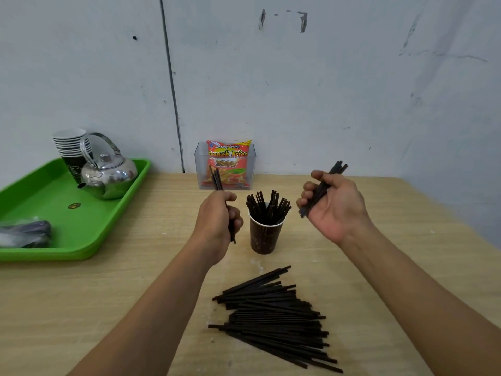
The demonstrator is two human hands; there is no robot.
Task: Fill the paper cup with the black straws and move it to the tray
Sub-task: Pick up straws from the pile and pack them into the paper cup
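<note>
Two bare hands are raised over the light wooden table, one on each side of the brown paper cup. The cup stands upright near the middle of the table, apart from both hands, and is already packed with black straws that fan out above its white rim.

On the left, the left hand is curled round a few thin black straws, held nearly upright with their ends showing above and below the fist. On the right, the right hand is turned palm up, with fingers bent over a thicker bundle of black straws that slants up and away to the right.

Nearer than the cup lies a loose pile of black straws – mostly lying side by side, flat on the wood.

At the far left sits the green plastic tray, well apart from the cup. It carries a shiny metal kettle, a stack of paper cups behind the kettle, and a dark bundle in clear wrap at its near end. Against the far wall stands a clear plastic box holding an orange snack packet.
</note>
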